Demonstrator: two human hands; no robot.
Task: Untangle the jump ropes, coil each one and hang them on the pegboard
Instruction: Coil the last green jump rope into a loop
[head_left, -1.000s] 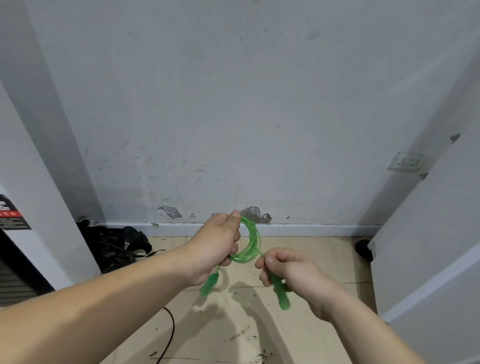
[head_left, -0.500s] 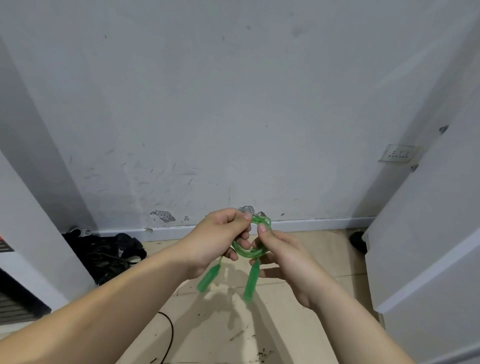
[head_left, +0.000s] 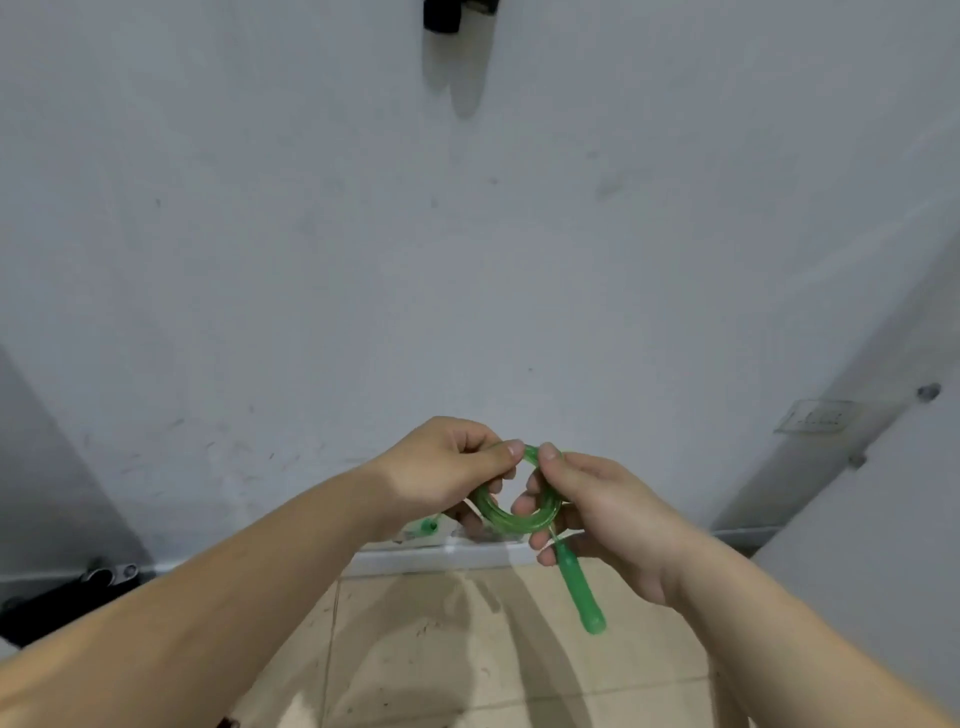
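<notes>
Pale grey wall fills most of the head view; scuffed low down, white skirting along its foot.
Beige tiled floor below, with the shadows of both arms on it.
White panel stands at the right edge, at an angle to the wall.
Both bare forearms reach in from the bottom corners and meet in front of the skirting.
Dark heap on the floor at far left, against the wall. Cannot tell what it is.
Left grip: closed on the green jump rope, thumb and forefinger pinching the top of the coil.
Right grip: also closed on the rope. Its thumb presses the top of the coil just beside the left thumb, and its fingers curl round the coil's right side.
The rope is wound into a small ring of several turns, held in the air between the two grips, above the floor and clear of the wall.
One green handle hangs down and to the right from under the right grip.
Wall socket plate low on the wall at right, well apart from the hands.
Black object on the wall at the top edge, cut off by the frame; it casts a shadow downward.
Tip of the second handle shows below the left wrist, the rest hidden.
</notes>
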